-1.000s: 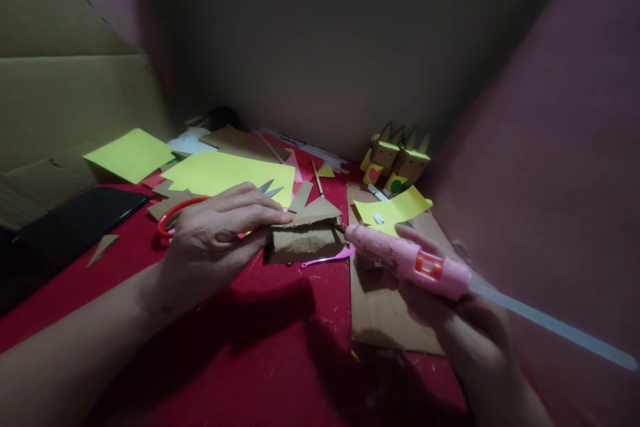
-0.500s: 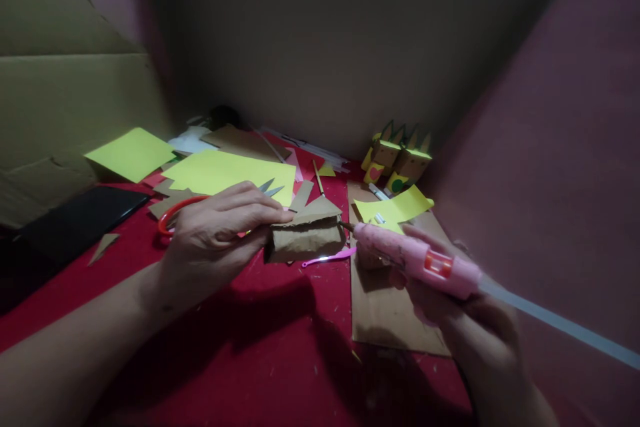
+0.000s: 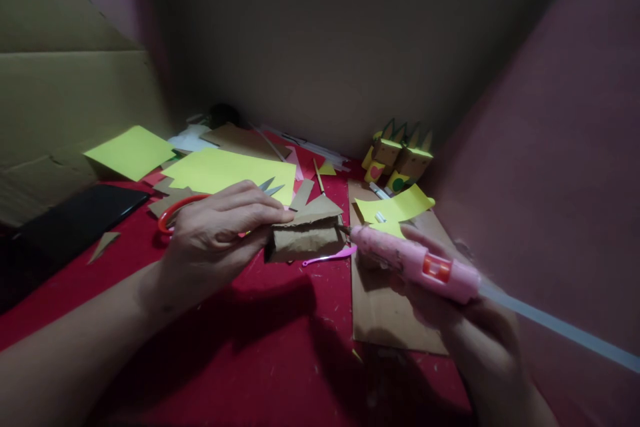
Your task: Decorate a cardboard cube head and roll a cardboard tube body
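My left hand [image 3: 225,227] is closed on the left end of a small folded cardboard box [image 3: 305,240], held above the red table. A flap on its top stands slightly lifted along the near edge. Wrapped in my right hand [image 3: 465,320] is a pink glue gun [image 3: 415,260], with a long pale glue stick [image 3: 565,327] out of its back. The gun's nozzle sits at the box's right end, by the gap under the flap. Orange-handled scissors [image 3: 170,213] show behind my left hand, blades pointing away; whether the hand touches them I cannot tell.
A pink craft knife-like tool [image 3: 330,256] lies below the box, beside a flat cardboard sheet [image 3: 395,320]. Yellow paper [image 3: 225,170] and cardboard scraps lie behind. Two cardboard figures [image 3: 400,157] stand at the back right. A dark flat device [image 3: 90,213] rests at left.
The glue gun has shifted slightly left and down, its nozzle now nearer the gap at the box's right end. My left hand and the box have hardly moved.
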Action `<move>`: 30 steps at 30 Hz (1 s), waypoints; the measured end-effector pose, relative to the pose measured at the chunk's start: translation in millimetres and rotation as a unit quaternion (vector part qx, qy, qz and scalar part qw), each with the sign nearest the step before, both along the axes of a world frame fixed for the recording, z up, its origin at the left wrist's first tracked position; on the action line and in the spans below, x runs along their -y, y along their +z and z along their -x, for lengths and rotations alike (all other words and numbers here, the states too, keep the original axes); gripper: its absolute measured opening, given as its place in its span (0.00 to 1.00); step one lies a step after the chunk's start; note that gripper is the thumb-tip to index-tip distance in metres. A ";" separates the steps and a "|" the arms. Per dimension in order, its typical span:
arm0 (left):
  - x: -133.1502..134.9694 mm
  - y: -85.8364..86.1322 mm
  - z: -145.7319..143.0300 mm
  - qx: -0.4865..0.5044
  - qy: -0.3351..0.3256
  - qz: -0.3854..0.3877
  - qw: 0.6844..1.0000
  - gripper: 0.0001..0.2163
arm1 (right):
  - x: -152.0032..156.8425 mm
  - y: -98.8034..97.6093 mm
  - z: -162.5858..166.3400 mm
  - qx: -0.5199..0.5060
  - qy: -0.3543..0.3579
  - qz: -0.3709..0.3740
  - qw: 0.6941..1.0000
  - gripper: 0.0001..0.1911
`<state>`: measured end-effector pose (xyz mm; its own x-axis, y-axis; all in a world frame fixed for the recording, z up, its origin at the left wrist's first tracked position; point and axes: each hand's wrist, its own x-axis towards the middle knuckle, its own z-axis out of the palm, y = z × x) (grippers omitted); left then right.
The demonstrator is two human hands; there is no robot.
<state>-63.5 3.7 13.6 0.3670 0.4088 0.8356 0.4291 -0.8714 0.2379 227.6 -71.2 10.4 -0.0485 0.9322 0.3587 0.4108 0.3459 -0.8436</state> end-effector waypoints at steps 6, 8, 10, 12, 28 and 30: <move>0.6 1.8 -0.6 0.002 -0.005 0.005 1.000 0.13 | 1.1 -2.2 -4.6 0.007 -0.048 0.010 0.999 0.30; 0.6 2.3 -0.8 -0.004 -0.008 0.001 1.000 0.12 | 2.4 -2.6 -4.1 0.006 -0.066 0.006 0.998 0.28; 0.7 2.1 -0.9 -0.006 -0.006 0.000 1.000 0.12 | 2.9 -3.5 -4.3 0.008 -0.073 -0.006 0.997 0.25; 0.7 1.4 -1.1 -0.001 -0.004 -0.007 1.000 0.11 | 2.4 -5.0 -6.1 0.015 -0.061 -0.022 0.998 0.22; 0.3 1.0 -2.1 -0.004 -0.010 -0.029 1.000 0.08 | 6.6 0.3 -0.3 0.057 -0.007 -0.044 0.997 0.16; 1.1 2.0 -2.1 -0.006 -0.011 -0.027 1.000 0.08 | 6.4 -0.7 1.8 0.051 0.015 -0.042 0.998 0.20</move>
<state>-61.4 2.6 15.7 0.3863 0.3545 0.8515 0.4119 -0.8923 0.1847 225.9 -77.6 9.7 -0.1169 0.8964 0.4276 0.4817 0.4276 -0.7649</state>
